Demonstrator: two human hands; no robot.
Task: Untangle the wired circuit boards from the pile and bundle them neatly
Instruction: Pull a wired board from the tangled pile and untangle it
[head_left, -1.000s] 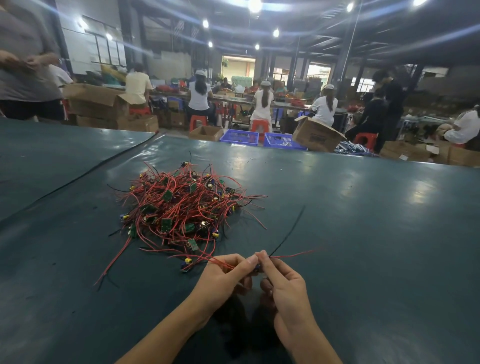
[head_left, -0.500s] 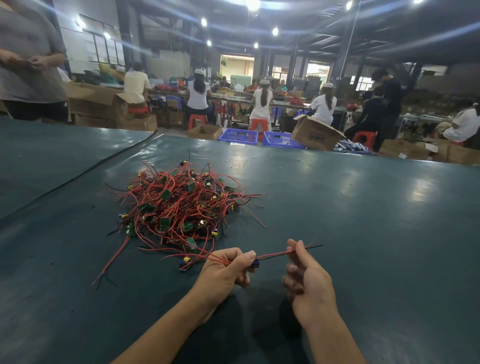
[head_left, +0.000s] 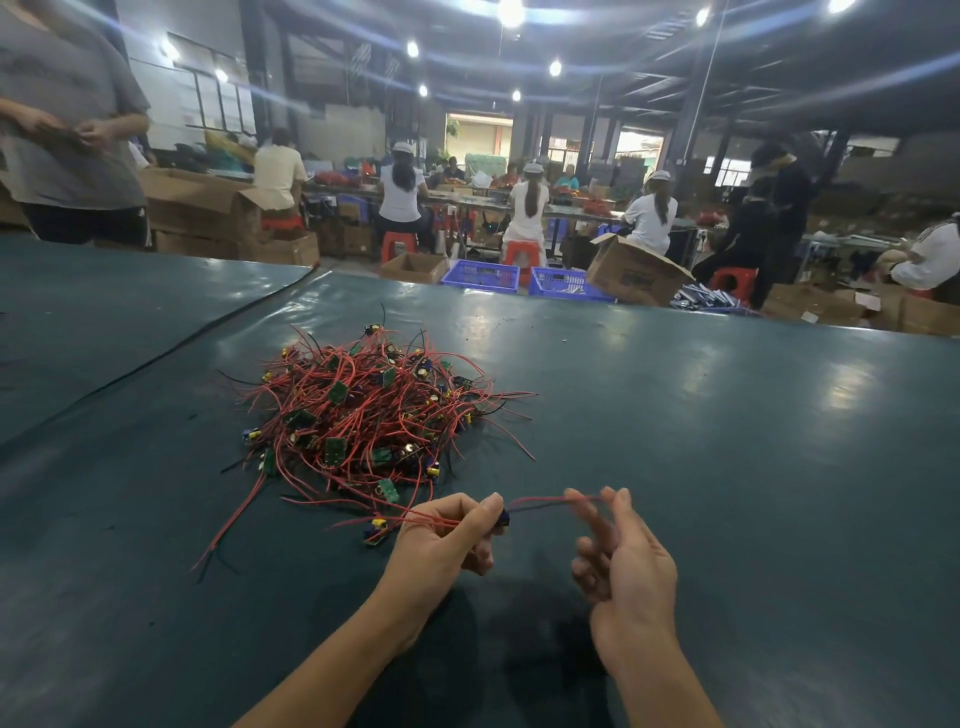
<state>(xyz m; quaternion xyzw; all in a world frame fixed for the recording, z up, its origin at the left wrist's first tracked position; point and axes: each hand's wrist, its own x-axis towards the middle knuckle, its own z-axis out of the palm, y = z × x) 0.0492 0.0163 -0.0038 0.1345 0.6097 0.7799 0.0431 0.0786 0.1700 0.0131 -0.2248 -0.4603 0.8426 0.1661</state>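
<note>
Red wires (head_left: 540, 502) stretched between left hand (head_left: 441, 535) and right hand (head_left: 623, 561), both grips pinched on them; pile (head_left: 363, 410) mid-desk (head_left: 727, 467) barely reduced, no finished bundle visible.

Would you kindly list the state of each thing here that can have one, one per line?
Pile of wired circuit boards: tangled, lying on the table.
Wires: stretched between both hands, above the table.
Left hand: closed, pinching one end of the wires.
Right hand: half open, fingertips holding the other end of the wires.
Cardboard box: open, tilted.
Blue crates: upright on the floor.
</note>
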